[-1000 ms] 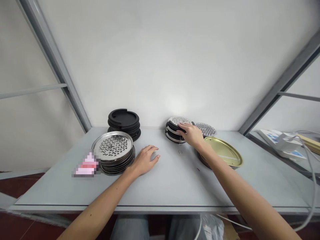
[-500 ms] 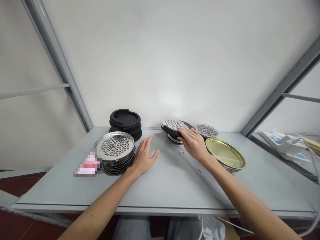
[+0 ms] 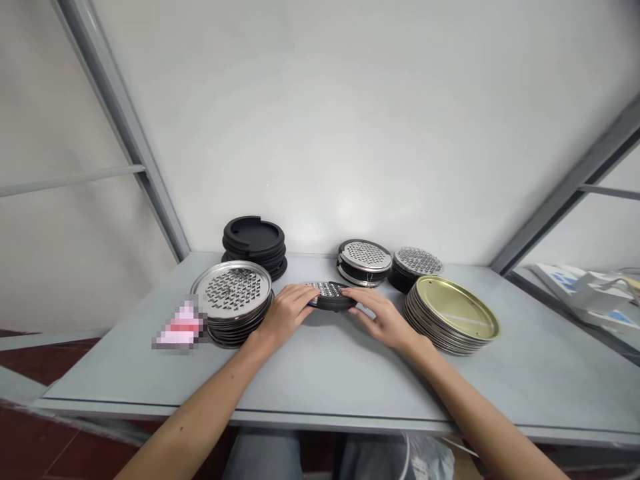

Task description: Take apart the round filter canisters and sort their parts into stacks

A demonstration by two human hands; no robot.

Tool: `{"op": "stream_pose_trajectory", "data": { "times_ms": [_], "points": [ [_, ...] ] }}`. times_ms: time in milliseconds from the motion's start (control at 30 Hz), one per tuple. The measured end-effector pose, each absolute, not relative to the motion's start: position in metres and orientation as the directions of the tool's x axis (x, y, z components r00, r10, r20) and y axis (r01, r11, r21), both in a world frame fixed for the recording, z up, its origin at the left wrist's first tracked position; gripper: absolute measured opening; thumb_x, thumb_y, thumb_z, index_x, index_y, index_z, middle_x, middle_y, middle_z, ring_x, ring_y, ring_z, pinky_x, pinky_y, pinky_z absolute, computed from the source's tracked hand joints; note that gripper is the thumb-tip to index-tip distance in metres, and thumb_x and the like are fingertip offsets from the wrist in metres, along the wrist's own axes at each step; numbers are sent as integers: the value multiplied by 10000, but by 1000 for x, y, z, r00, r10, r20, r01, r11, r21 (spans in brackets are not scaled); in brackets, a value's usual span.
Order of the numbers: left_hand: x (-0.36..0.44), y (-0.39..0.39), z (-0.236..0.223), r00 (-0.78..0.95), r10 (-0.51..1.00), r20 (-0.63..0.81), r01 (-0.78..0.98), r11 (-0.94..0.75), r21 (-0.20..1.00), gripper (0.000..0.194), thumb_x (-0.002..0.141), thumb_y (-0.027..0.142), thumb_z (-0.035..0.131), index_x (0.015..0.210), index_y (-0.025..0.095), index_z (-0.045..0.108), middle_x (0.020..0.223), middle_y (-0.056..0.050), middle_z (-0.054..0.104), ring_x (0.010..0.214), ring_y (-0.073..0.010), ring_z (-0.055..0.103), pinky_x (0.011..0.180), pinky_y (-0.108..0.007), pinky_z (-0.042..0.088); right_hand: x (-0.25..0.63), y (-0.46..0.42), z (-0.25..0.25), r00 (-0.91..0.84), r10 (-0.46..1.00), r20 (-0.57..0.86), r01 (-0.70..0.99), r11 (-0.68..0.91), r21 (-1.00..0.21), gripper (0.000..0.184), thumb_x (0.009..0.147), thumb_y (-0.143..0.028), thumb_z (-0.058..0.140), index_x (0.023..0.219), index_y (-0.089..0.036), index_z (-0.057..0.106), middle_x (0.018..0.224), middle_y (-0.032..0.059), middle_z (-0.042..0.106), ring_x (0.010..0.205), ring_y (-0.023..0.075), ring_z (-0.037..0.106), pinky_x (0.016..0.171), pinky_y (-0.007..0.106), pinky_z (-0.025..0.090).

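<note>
A round grater disc with a black rim [image 3: 331,295] is held just above the middle of the table, its perforated metal face up. My left hand [image 3: 289,311] grips its left edge, and my right hand [image 3: 380,316] has hold of the right edge, thumb underneath. Beside my left hand stands a stack of silver grater plates [image 3: 233,293]. To the right of my right hand is a stack of gold-coloured round lids [image 3: 457,308]. Behind the held disc, more black-rimmed grater discs [image 3: 366,257] are piled up.
Black plastic rings [image 3: 254,235] are stacked at the back left. Another pile topped by a grater plate [image 3: 418,261] sits at the back right. A pixelated pink item [image 3: 181,325] lies on the left. The white wall [image 3: 320,120] closes off the back of the grey table [image 3: 330,380].
My right hand has brought the grater disc from the back pile towards me, to the middle. My left hand, open before, has closed on its left side.
</note>
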State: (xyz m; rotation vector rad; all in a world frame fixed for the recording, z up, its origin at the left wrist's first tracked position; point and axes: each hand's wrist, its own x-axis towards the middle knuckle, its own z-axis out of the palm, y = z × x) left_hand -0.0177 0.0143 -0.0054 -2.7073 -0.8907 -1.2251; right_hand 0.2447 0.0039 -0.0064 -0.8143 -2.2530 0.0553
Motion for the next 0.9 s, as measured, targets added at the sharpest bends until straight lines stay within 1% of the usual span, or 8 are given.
{"op": "stream_pose_trajectory", "data": {
  "times_ms": [133, 233, 333, 400, 500, 700, 900],
  "points": [
    [-15, 14, -9, 531, 466, 707, 489, -851, 194, 289, 904, 163, 558, 1192, 180, 570, 1140, -97, 665, 1076, -233, 615, 936, -440, 503, 237, 3, -8, -541, 563, 626, 552, 798, -241, 476, 856, -326, 619, 1306, -218, 507, 1251, 121, 613, 1182, 266, 550, 996, 485, 461],
    [-14, 13, -9, 565, 445, 695, 451, -872, 192, 290, 910, 187, 558, 1199, 175, 577, 1180, -108, 651, 1108, -228, 605, 972, -443, 489, 232, 3, -13, -568, 541, 620, 525, 818, -234, 434, 883, -316, 584, 1302, -223, 516, 1242, 113, 623, 1189, 253, 548, 992, 468, 467],
    [-12, 12, -6, 602, 469, 646, 441, -870, 220, 362, 901, 217, 583, 1259, 177, 544, 1254, -116, 613, 1182, -232, 560, 1001, -443, 469, 233, 4, -19, -563, 535, 629, 496, 828, -261, 418, 903, -302, 551, 1312, -224, 511, 1250, 117, 618, 1207, 249, 538, 996, 464, 468],
    [-11, 11, -4, 631, 477, 611, 434, -871, 231, 392, 901, 219, 585, 1287, 185, 525, 1265, -106, 610, 1202, -227, 546, 1008, -437, 461, 235, 5, -20, -558, 531, 638, 474, 835, -280, 414, 905, -299, 547, 1311, -224, 514, 1246, 123, 620, 1208, 251, 540, 995, 470, 470],
    [-9, 10, -3, 636, 470, 612, 421, -876, 235, 359, 909, 215, 575, 1266, 188, 549, 1221, -91, 644, 1170, -218, 576, 991, -425, 467, 238, 4, -19, -559, 526, 642, 437, 844, -311, 409, 898, -281, 561, 1301, -231, 522, 1236, 122, 627, 1208, 249, 542, 993, 480, 472],
    [-8, 9, -2, 574, 444, 688, 380, -889, 256, 307, 890, 284, 618, 1186, 199, 614, 1108, -88, 702, 1054, -223, 652, 905, -408, 498, 239, 0, -7, -519, 545, 659, 358, 838, -412, 371, 888, -279, 578, 1257, -238, 570, 1241, 126, 628, 1219, 260, 537, 993, 508, 465],
    [-7, 6, 2, 487, 416, 768, 323, -903, 284, 320, 769, 350, 747, 1038, 191, 680, 956, -62, 745, 898, -211, 700, 829, -364, 519, 245, -6, 5, -509, 609, 608, 300, 788, -538, 331, 861, -277, 622, 1191, -251, 627, 1207, 98, 655, 1185, 250, 564, 999, 479, 464]
  ]
}}
